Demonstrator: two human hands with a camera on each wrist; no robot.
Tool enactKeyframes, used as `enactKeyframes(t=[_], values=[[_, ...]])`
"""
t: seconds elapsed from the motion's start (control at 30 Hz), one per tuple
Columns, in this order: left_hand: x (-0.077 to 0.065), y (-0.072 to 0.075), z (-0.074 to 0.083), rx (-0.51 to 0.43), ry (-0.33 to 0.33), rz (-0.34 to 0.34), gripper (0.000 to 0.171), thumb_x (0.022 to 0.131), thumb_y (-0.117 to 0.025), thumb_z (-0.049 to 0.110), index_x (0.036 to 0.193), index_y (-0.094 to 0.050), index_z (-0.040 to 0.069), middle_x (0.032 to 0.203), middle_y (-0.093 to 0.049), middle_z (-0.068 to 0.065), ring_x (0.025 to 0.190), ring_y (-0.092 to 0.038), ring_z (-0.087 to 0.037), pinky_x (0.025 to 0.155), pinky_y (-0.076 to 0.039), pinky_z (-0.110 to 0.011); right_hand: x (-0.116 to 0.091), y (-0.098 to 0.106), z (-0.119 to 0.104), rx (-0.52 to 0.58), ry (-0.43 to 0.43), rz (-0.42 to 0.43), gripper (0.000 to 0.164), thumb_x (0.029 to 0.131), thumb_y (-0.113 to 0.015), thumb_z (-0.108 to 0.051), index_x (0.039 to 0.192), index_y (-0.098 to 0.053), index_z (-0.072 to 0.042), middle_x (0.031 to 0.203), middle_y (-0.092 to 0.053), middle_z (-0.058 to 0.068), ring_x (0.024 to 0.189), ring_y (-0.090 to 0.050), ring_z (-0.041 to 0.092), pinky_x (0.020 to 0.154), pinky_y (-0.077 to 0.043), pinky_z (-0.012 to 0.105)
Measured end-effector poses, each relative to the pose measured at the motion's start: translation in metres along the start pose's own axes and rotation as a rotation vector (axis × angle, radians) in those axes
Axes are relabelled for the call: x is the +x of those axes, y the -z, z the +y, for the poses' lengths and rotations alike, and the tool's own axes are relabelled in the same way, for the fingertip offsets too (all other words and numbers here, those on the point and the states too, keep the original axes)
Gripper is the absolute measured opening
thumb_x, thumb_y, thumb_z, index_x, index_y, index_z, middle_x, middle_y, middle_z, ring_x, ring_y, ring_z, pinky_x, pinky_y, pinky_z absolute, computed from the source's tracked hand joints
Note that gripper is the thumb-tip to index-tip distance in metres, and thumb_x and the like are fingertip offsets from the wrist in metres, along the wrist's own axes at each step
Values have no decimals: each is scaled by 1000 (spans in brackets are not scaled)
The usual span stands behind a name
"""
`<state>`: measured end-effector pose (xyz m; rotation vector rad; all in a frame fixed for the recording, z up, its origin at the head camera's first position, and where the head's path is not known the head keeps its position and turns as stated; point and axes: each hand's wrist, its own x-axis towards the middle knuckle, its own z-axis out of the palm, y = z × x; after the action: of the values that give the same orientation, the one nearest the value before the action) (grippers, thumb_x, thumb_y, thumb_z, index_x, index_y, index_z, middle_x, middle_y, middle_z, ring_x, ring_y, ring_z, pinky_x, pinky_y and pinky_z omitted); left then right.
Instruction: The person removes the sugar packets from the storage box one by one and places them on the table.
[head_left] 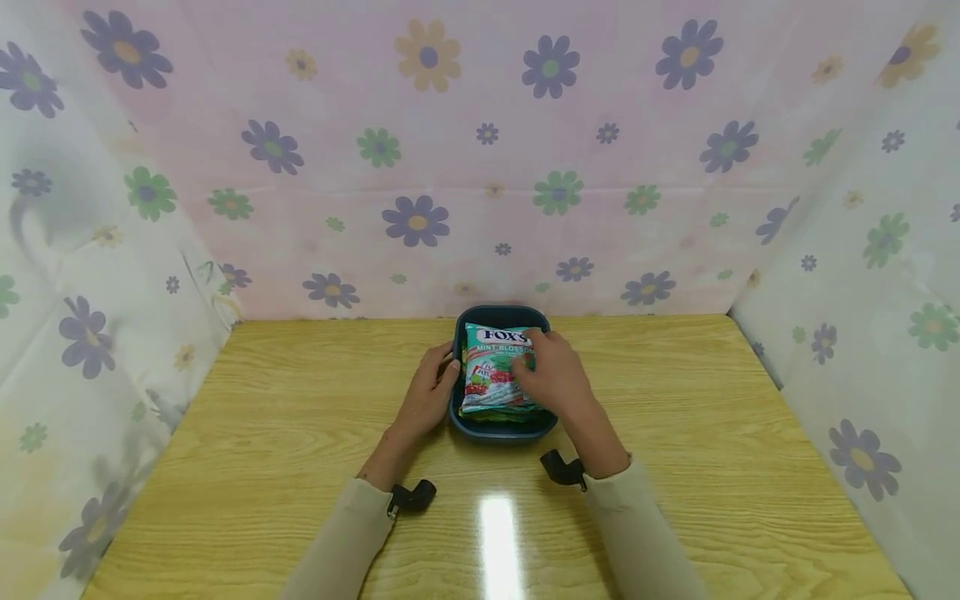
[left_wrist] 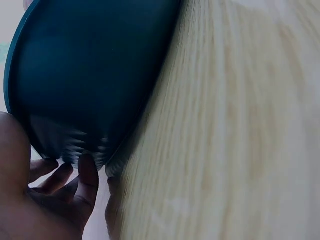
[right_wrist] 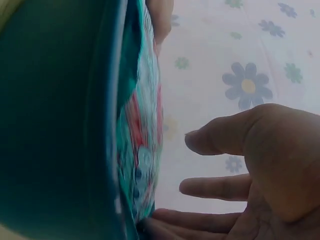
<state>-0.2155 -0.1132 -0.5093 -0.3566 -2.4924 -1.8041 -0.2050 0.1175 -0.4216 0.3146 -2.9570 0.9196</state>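
A dark blue-green plastic basin (head_left: pixel 504 430) stands on the table, holding a pack of Fox's Mint Blossom candy (head_left: pixel 487 379). Green wrapping shows under the pack's lower edge. My left hand (head_left: pixel 430 392) grips the basin's left side, thumb at the rim and fingers against the outer wall (left_wrist: pixel 95 75). Above the pack's right part is my right hand (head_left: pixel 555 371), its fingers spread. In the right wrist view its thumb (right_wrist: pixel 215 137) is apart from the pack, while the lower fingers reach the pack's edge near the rim; whether they press on it cannot be told.
The wooden table (head_left: pixel 300 433) extends to both sides and in front of the basin. A flowered cloth (head_left: pixel 480 167) hangs behind the table and along both sides. Black camera mounts (head_left: pixel 414 497) sit on both wrists.
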Motion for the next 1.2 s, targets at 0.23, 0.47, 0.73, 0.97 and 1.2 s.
enactKeyframes(t=[0.23, 0.47, 0.73, 0.97, 1.2], values=[[0, -4, 0, -30, -30, 31, 46, 114, -47, 12, 158, -45, -2, 157, -44, -25, 151, -41, -41, 123, -35, -56, -1, -16, -7, -32, -4, -28, 68, 101, -74, -34, 153, -51, 4, 149, -50, 32, 129, -59, 45, 106, -53, 57], [-6, -3, 18, -44, -44, 46, 43, 113, -48, 6, 154, -48, -7, 153, -47, -28, 148, -44, -42, 120, -39, -56, -4, -25, -16, -33, -124, 10, 84, 100, -74, -42, 154, -42, 13, 147, -49, 38, 131, -57, 47, 105, -53, 56], [-3, -5, -5, -76, -39, 69, 44, 114, -51, 17, 156, -51, 4, 156, -49, -18, 148, -46, -34, 120, -40, -53, -4, -28, -20, -78, -149, -18, 92, 101, -70, -49, 160, -32, 11, 148, -46, 41, 130, -57, 50, 104, -55, 56], [-2, -5, -11, -108, -27, 71, 45, 114, -51, 16, 157, -49, 4, 156, -48, -20, 147, -48, -38, 120, -40, -55, -4, -29, -24, -81, -203, -63, 98, 102, -67, -55, 164, -24, 8, 152, -43, 42, 136, -53, 54, 108, -51, 60], [-7, -4, 7, -142, -13, 50, 46, 114, -48, 10, 157, -44, -5, 157, -43, -28, 147, -44, -45, 122, -35, -59, -2, -34, -24, -100, -223, 10, 109, 95, -73, -59, 161, -25, 13, 151, -37, 44, 136, -51, 53, 107, -52, 57]])
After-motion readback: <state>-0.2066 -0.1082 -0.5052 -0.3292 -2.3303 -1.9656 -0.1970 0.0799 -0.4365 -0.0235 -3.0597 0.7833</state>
